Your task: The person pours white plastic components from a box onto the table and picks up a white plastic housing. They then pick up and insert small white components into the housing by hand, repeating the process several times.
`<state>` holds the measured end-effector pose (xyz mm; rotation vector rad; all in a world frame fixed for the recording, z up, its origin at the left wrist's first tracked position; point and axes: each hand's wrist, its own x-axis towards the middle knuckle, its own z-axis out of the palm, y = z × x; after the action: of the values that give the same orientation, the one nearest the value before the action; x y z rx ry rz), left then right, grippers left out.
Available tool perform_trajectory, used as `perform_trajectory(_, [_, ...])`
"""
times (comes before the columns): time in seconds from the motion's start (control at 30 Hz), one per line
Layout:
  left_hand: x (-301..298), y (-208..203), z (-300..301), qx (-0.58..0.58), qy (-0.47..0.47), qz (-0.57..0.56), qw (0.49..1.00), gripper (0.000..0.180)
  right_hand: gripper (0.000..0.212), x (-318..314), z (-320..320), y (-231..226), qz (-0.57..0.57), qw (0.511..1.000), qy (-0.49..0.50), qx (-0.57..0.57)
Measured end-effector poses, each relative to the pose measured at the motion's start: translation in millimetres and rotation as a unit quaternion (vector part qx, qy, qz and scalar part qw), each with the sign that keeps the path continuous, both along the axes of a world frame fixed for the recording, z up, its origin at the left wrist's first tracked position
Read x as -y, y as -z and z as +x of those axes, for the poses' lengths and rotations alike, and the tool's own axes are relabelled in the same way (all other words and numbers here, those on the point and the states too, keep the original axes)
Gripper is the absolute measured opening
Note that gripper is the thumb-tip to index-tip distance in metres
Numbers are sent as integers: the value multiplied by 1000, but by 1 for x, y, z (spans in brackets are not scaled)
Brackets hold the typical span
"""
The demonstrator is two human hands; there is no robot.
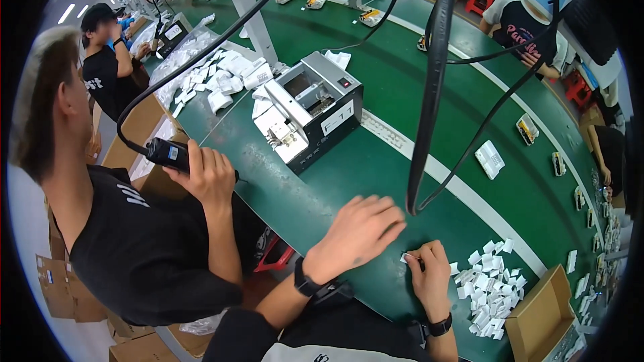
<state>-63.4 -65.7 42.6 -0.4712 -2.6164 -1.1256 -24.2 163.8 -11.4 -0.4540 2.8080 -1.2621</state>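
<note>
Right hand pinches a small white tag at its fingertips, low over the green table. Left hand lies open, empty, just left of it and nearer. White tag pile sits to the right.

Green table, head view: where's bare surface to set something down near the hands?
Bare green table lies between the black-and-white machine and the left hand. More lies beyond the pale stripe, around the white block. Crowded: the heap of white pieces and cardboard box beside the right hand, and white parts behind the machine.
</note>
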Motion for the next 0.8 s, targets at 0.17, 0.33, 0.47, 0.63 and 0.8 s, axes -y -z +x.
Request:
perform_trajectory(0.17, [-17, 7, -134, -30, -146, -188, 971, 17, 10, 3, 1, 6, 12, 999, -10, -46])
perform_trajectory(0.33, [-68, 44, -259, -16, -202, -530, 823, 42, 12, 1, -6, 8, 34, 996, -16, -77])
perform_trajectory(0.47, [-2, 102, -363, 90, -283, -679, 671, 53, 14, 16, -4, 0, 12, 995, -43, -86])
perform_trajectory(0.63, [1, 91, -394, 313, -334, -784, 419, 62, 14, 0, -16, 7, 31, 997, -12, -65])
perform_trajectory(0.8, [59, 105, -377, 283, -353, -652, 608, 36, 15, 8, -15, 11, 13, 996, -23, -86])
